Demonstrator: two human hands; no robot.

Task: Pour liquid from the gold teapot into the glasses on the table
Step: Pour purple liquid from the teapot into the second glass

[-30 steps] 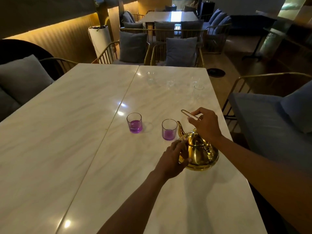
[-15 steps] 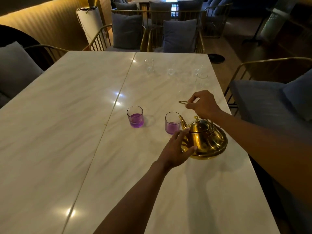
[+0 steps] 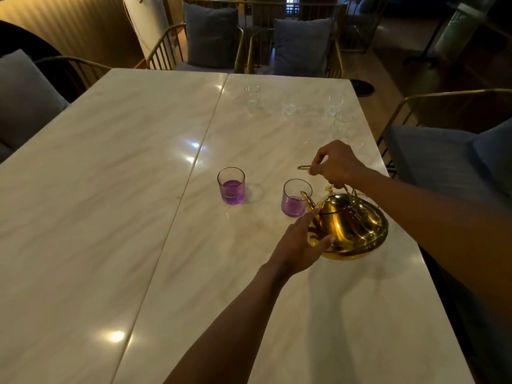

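The gold teapot (image 3: 352,228) rests on the white marble table (image 3: 110,189), near its right edge. My right hand (image 3: 336,163) is closed on the thin wire handle above the lid. My left hand (image 3: 300,241) presses flat against the pot's left side, fingers apart. The spout points at a glass (image 3: 295,198) holding purple liquid, just left of the pot. A second glass (image 3: 231,185) with purple liquid stands further left.
Several clear empty glasses, one (image 3: 252,97) at the far middle and one (image 3: 342,126) at the far right, stand beyond my hands. Gold-framed chairs with grey cushions (image 3: 300,47) ring the table. A seam (image 3: 194,162) runs down the tabletop.
The teapot has gone from tilted toward the near glass to level on the table, a little further right. Both hands stayed on it. The camera has tipped down.
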